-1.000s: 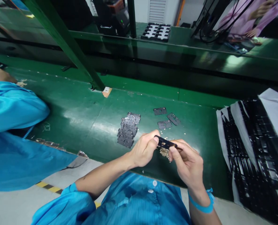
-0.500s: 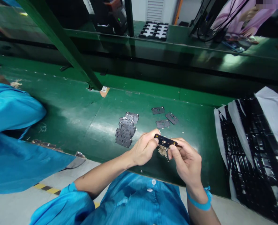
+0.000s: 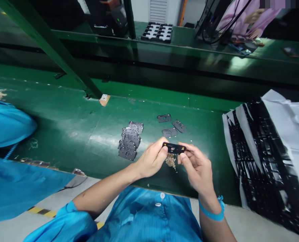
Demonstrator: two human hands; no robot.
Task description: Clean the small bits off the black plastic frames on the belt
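Note:
A small black plate (image 3: 174, 148) with yellow spots near its ends is held up between both hands. My left hand (image 3: 153, 158) pinches its left end, thumb in front. At its right end, my right hand (image 3: 196, 166) grips it between thumb and fingers. Below the plate, a little pile of tan bits (image 3: 170, 160) lies on the green table (image 3: 104, 148). Left of my hands is an overlapping stack of dark flat plates (image 3: 129, 140). Beyond my hands lie three loose dark plates, one of them (image 3: 179, 126) tilted.
At the right stands a heap of black trays (image 3: 267, 161) with white sheets. A co-worker's blue sleeve (image 3: 9, 124) is at the left. A green post (image 3: 63, 60) meets the table. Behind are a black-and-white tray (image 3: 157, 32) and a person in pink (image 3: 252, 16).
The whole view has shifted slightly, moving most things leftward in the picture. The black plate has tilted a little, showing more of its face, and both hands still hold it.

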